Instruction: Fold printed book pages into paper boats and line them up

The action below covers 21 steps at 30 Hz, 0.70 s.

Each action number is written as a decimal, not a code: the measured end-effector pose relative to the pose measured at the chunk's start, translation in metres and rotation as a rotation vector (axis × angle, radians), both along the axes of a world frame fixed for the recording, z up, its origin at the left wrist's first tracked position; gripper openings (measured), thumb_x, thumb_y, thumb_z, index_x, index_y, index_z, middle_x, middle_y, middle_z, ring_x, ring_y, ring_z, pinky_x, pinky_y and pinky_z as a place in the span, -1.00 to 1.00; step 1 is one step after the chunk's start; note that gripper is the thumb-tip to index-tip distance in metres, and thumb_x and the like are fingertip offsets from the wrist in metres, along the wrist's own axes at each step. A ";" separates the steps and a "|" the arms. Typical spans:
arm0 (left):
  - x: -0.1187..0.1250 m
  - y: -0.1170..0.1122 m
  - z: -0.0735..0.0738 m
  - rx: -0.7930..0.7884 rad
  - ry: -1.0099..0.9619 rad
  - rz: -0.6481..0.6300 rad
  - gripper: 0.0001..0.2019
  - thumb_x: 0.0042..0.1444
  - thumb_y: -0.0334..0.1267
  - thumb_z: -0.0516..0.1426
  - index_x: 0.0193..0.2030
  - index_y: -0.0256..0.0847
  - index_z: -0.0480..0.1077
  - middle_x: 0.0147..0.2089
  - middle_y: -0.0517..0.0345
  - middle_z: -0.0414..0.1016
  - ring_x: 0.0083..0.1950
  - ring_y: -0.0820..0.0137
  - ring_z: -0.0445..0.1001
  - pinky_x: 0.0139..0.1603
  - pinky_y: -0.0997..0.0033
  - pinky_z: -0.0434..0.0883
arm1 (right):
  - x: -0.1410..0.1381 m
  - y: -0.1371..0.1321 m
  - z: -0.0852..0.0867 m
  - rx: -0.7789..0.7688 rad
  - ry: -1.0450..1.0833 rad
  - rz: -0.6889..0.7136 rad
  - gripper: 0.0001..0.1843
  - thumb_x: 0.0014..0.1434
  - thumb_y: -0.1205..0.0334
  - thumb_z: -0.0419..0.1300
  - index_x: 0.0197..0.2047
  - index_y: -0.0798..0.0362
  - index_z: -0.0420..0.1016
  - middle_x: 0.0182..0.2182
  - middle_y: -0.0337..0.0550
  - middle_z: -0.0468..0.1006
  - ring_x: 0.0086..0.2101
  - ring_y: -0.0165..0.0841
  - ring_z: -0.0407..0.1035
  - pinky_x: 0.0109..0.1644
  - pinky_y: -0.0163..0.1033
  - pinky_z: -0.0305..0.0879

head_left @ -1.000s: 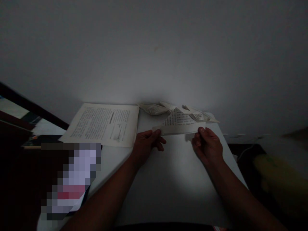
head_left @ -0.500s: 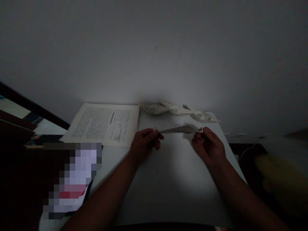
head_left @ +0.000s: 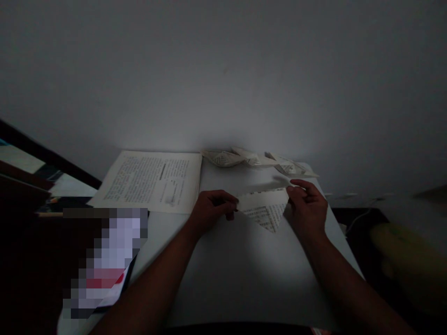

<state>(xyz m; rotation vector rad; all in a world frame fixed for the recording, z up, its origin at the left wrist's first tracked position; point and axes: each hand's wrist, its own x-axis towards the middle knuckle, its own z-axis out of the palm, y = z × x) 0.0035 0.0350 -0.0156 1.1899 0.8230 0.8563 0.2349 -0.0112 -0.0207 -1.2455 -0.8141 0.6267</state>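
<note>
A folded sheet of printed paper (head_left: 267, 209) hangs between my hands above the white table, its plain band along the top and a pointed, text-covered flap facing down. At its left corner my left hand (head_left: 214, 207) pinches it between thumb and fingers. My right hand (head_left: 307, 200) grips the upper right corner, its thumb and fingers closed on the edge. Behind the paper, folded paper boats (head_left: 223, 159) made from printed pages sit in a row against the wall.
A stack of printed pages (head_left: 139, 179) lies at the table's back left. Nearer on the left is a phone-like device (head_left: 115, 295), mostly blurred out. The white table (head_left: 244, 284) meets a grey wall (head_left: 223, 83). A yellowish object (head_left: 408, 260) is beyond the right edge.
The folded paper has turned from nearly edge-on to showing its broad face, with the point downward. My right hand has shifted its hold at the right corner.
</note>
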 end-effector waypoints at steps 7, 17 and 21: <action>0.004 -0.004 0.005 0.009 0.093 0.001 -0.65 -0.15 -0.38 0.29 -0.16 -0.29 0.40 -0.44 0.19 0.51 -0.55 0.47 0.50 -0.47 0.52 0.42 | -0.004 0.000 0.000 0.010 -0.105 -0.125 -0.72 0.00 0.21 0.34 -0.19 0.07 0.49 -0.54 -0.29 0.55 -0.53 -0.45 0.41 -0.37 -0.31 0.34; 0.002 -0.010 0.006 -0.084 0.149 -0.381 -0.85 -0.11 -0.29 0.31 -0.45 -0.34 0.49 -0.52 0.10 0.56 -0.51 0.44 0.53 -0.43 0.49 0.44 | 0.000 0.003 0.003 0.096 0.229 -0.005 -0.72 0.00 0.16 0.35 -0.19 0.03 0.53 -0.60 -0.35 0.48 -0.61 -0.52 0.32 -0.50 -0.38 0.24; 0.013 -0.012 0.006 -0.110 -0.094 -0.185 -0.79 -0.13 -0.26 0.33 -0.49 -0.35 0.43 -0.48 0.07 0.58 -0.51 0.40 0.54 -0.44 0.45 0.47 | 0.003 0.008 -0.001 0.064 0.360 0.059 -0.75 -0.02 0.07 0.34 -0.34 0.06 0.54 -0.55 -0.26 0.54 -0.59 -0.44 0.39 -0.52 -0.32 0.30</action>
